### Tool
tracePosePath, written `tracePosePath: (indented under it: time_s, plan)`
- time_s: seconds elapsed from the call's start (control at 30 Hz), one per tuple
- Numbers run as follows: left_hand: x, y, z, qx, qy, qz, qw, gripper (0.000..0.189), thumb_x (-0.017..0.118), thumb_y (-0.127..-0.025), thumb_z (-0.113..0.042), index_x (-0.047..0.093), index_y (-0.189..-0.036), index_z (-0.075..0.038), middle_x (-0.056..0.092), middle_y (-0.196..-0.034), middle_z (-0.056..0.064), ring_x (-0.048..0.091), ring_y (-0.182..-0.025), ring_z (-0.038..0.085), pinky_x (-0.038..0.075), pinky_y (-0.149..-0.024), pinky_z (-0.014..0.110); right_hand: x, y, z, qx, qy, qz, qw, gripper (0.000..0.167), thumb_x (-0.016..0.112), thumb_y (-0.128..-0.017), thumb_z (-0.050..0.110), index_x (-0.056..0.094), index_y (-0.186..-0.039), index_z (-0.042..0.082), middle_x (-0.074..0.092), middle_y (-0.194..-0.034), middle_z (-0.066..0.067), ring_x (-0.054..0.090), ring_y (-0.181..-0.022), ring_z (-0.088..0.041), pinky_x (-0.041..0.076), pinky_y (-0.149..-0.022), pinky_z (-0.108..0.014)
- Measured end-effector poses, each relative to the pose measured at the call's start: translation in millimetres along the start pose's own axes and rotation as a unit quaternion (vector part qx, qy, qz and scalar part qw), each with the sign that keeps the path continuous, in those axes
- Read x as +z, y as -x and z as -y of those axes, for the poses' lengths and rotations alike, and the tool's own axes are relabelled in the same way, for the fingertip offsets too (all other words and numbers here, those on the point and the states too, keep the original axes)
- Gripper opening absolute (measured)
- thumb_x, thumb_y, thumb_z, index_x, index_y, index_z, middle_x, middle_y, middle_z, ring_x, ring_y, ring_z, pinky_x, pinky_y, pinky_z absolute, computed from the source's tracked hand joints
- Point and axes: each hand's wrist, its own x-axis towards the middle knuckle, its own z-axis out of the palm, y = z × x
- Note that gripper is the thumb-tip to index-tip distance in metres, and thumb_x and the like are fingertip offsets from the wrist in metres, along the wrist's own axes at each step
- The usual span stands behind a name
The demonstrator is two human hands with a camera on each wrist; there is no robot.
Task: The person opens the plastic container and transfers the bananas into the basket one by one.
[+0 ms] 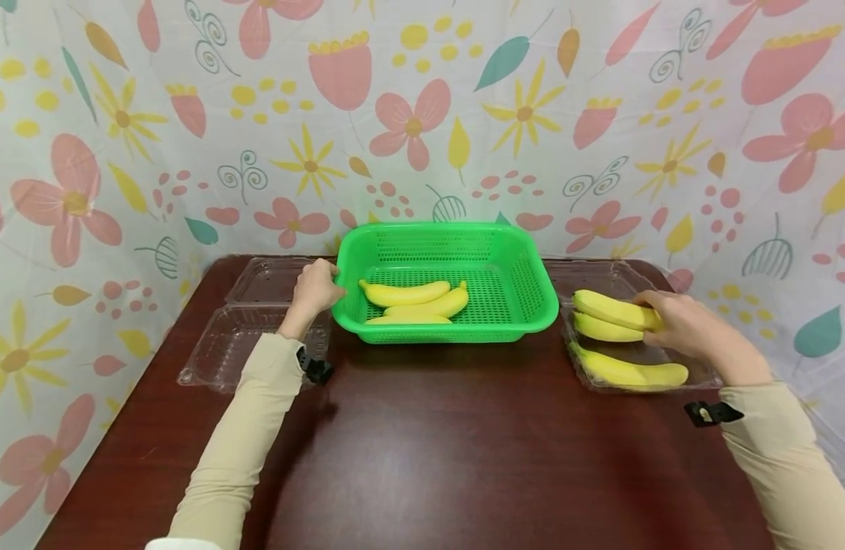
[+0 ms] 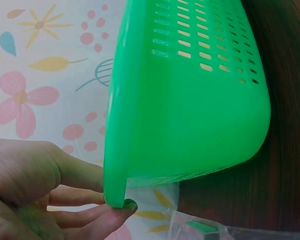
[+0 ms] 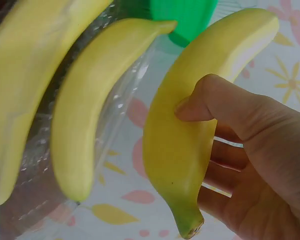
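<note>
My right hand (image 1: pixel 697 330) grips a yellow banana (image 3: pixel 182 120), thumb on one side and fingers on the other, over the right clear plastic container (image 1: pixel 581 382). Two more bananas lie in that container: one (image 1: pixel 604 328) just below the held banana and another (image 1: pixel 629 372) along the near side. On the other side, my left hand (image 1: pixel 315 289) pinches the left rim of a green plastic basket (image 2: pixel 190 125), with the thumb and fingertips at the rim's edge. Inside the basket are three bananas (image 1: pixel 409 295), grouped toward its left and near side.
A second clear container (image 1: pixel 219 351) with its lid (image 1: pixel 267 281) folded back stands left of the basket. All of it sits on a dark brown table (image 1: pixel 450 443). Behind the table's far edge hangs a flower-patterned cloth (image 1: pixel 464 114).
</note>
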Motion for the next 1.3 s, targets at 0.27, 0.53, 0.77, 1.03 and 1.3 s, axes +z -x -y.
tracePosePath:
  time_s: [0.27,0.53,0.77,1.03,1.3]
  plan:
    - [-0.9,1.3,-0.2,0.005,0.003,-0.001,1.0,0.025,0.064,-0.086,-0.003,0.043,-0.074,-0.01,0.02,-0.067,-0.002,0.021,-0.055,0.014,0.024,-0.052,0.029,-5,-8.0,12,-0.016,-0.002,-0.03,0.9994,0.051,0.077,-0.072,0.008,0.056,-0.118,-0.004,0.065,-0.106,-0.024,0.06,-0.077,-0.024,0.048,-0.066,-0.043]
    - [-2.5,2.2,-0.9,0.005,0.004,-0.011,0.9999,0.047,0.063,-0.083,-0.002,0.021,-0.07,-0.016,0.011,-0.065,-0.003,0.016,-0.055,0.014,0.021,-0.051,0.028,-5,-14.0,15,-0.039,0.001,-0.054,0.9978,0.05,0.076,-0.074,0.006,0.055,-0.118,-0.005,0.063,-0.108,-0.026,0.061,-0.077,-0.027,0.049,-0.067,-0.045]
    - [-1.1,1.5,0.6,0.008,0.006,-0.004,0.9999,0.048,0.061,-0.082,0.0,0.018,-0.071,-0.016,0.008,-0.066,-0.003,0.011,-0.056,0.013,0.018,-0.051,0.028,-4,-18.7,24,-0.076,-0.001,-0.101,0.992,0.051,0.076,-0.072,0.003,0.056,-0.118,-0.004,0.063,-0.107,-0.024,0.059,-0.074,-0.024,0.047,-0.064,-0.042]
    - [-0.4,1.7,0.1,0.006,0.007,0.001,1.0,0.045,0.061,-0.082,0.0,0.021,-0.069,-0.016,0.011,-0.066,-0.003,0.016,-0.056,0.014,0.02,-0.052,0.028,-2,-28.7,39,-0.105,0.006,-0.116,0.9877,0.047,0.078,-0.07,-0.001,0.058,-0.112,-0.005,0.063,-0.098,-0.019,0.059,-0.079,-0.026,0.048,-0.067,-0.044]
    - [-1.0,1.3,-0.2,0.006,-0.008,-0.001,0.9999,0.022,0.063,-0.085,-0.003,0.045,-0.073,-0.008,0.026,-0.067,0.0,0.028,-0.059,0.017,0.026,-0.055,0.03,-5,-44.6,58,-0.12,0.02,-0.11,0.9864,0.046,0.08,-0.069,0.001,0.059,-0.111,-0.003,0.064,-0.095,-0.016,0.057,-0.078,-0.025,0.047,-0.066,-0.042]
